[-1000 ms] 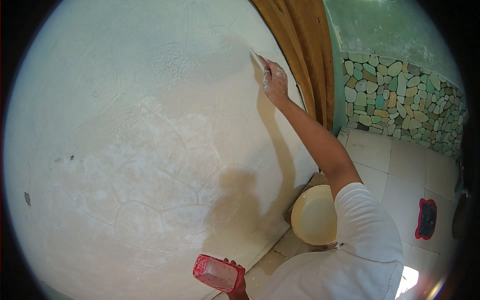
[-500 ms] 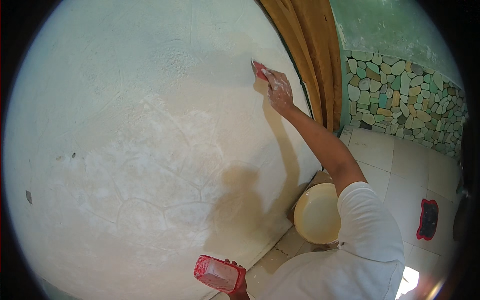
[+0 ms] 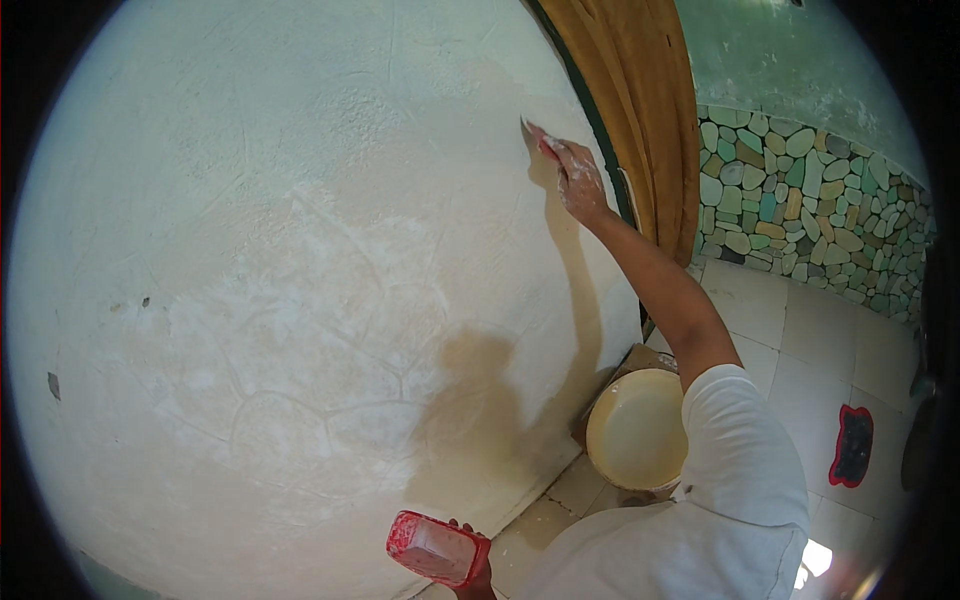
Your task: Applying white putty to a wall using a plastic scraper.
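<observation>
My right hand (image 3: 578, 175), dusted with white, is closed on a small red putty knife (image 3: 540, 137), its blade at the white plastered wall (image 3: 250, 250) near its right edge. A shadow of my arm falls on the wall below it. My left hand (image 3: 475, 570), at the bottom centre, grips a red plastic container (image 3: 428, 547) smeared with pale putty. The wall has rough patches and faint curved lines.
A round cream basin (image 3: 637, 430) sits on cardboard (image 3: 582, 425) at the wall's foot, on the tiled floor (image 3: 820, 330). Brown cloth (image 3: 650, 120) hangs beside the wall. A green wall with pebble tiles (image 3: 800, 200) stands at right, a dark red-edged mat (image 3: 852, 445) below it.
My right hand with the putty knife first moved a little down, then moved right toward the wall's edge. My left hand and the container have barely moved.
</observation>
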{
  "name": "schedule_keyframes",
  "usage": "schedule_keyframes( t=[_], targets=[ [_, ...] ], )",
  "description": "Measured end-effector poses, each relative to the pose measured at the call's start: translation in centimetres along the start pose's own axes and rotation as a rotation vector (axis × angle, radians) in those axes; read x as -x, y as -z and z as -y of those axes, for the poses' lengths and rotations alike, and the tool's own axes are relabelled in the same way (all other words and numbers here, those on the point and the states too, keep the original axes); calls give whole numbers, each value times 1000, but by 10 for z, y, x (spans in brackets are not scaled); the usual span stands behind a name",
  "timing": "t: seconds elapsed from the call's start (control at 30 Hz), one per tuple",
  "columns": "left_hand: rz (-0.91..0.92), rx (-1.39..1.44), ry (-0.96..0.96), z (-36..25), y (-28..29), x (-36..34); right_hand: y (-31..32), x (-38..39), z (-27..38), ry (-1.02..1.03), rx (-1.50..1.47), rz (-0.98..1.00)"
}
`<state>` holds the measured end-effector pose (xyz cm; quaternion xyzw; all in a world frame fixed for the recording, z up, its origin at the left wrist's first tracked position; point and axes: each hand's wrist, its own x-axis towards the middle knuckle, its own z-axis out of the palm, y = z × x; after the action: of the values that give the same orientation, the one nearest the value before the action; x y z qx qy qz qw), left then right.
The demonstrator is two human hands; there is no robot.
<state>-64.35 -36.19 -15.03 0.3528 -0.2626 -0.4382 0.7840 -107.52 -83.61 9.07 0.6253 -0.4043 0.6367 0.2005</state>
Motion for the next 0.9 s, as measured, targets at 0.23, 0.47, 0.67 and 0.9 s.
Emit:
schedule_keyframes(
  t=[0.23, 0.47, 0.67, 0.9],
  targets=[
    [188, 155, 31, -11, -23, -1, -10, -74, 18, -231, -83, -237],
    [91, -101, -51, -2, -28, -2, -18, -79, 97, -294, -359, -200],
    [126, -130, -61, 1, -23, -5, -23, -49, 114, -191, -444, -95],
    [236, -102, -70, -11, -26, 3, -8, -70, 62, -369, -284, -296]
  ],
)
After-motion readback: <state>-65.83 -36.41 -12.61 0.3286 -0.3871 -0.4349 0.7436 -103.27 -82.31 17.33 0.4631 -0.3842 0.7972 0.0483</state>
